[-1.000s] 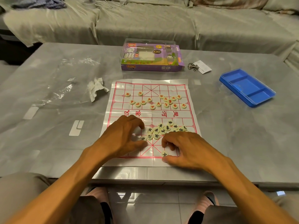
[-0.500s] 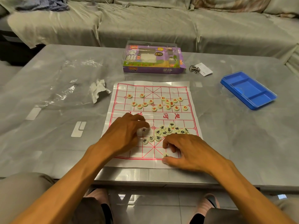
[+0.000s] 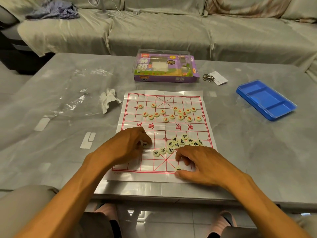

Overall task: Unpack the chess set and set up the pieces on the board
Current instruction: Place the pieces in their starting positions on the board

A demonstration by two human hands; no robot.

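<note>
On the near half of the board point(image 3: 164, 176), the left hand point(image 3: 127, 146) pinches a black piece point(image 3: 145, 144) at its fingertips; the right hand point(image 3: 197, 162), curled, rests beside another piece point(image 3: 178, 168), nearer the black cluster point(image 3: 181, 143) just beyond.

A glossy, creased plastic-looking sheet forms the board point(image 3: 164, 134), printed with red lines. The pieces point(image 3: 180, 143) are seen as smooth, cream discs. The table point(image 3: 257, 152) is finished in polished, marbled grey. The box point(image 3: 166, 67) is clear plastic over purple card; the tray point(image 3: 265, 100) is matt blue plastic. Crumpled paper point(image 3: 109, 100) and a shiny film wrapper point(image 3: 77, 97) are noted.
</note>
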